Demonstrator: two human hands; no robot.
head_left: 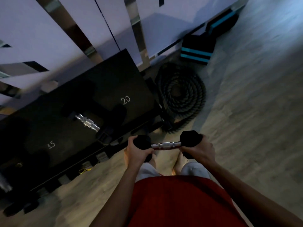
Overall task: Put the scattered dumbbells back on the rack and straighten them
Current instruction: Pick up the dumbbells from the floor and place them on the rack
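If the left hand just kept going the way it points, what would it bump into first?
The left hand, gripping the dumbbell, would probably meet the black rack near its 20 mark first; the coiled rope lies just beside that line. Depth is unclear.

matt black dumbbell (166,145) heads, shiny ridged metal handle; rough braided rope (182,97); wood-grain floor (246,112)

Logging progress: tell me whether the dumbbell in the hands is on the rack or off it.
Off. The dumbbell is held level above the floor beside the rack, left hand and right hand each gripping a head.
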